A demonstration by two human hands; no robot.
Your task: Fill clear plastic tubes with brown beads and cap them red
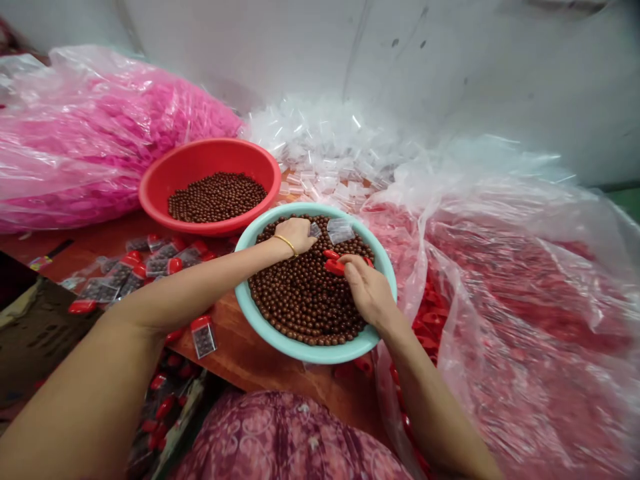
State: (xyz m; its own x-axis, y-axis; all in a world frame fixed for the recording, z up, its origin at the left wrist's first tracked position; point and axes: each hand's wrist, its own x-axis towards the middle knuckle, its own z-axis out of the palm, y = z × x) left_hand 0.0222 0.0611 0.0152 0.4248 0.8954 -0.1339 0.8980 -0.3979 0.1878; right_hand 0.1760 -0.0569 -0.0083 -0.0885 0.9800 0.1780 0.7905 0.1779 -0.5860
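Note:
A pale turquoise basin (241,293) full of small round brown balls (305,300) stands in front of me. My left hand (295,235), with a gold bangle at its wrist, is closed and low over the balls at the far side. A small clear plastic box (315,230) shows at its fingers, mostly hidden by the hand. Another clear plastic box (341,231) lies on the balls nearby. Over the basin's right part, my right hand (367,290) is closed on red plastic caps (335,263), which stick out past the fingertips.
Behind at left stands a red basin (150,193) of brown balls. Filled, red-capped boxes (125,273) lie on the orange table (235,347). A bag of pink pieces (115,133), a heap of clear boxes (335,147) and a bag of red pieces (525,280) surround the basins.

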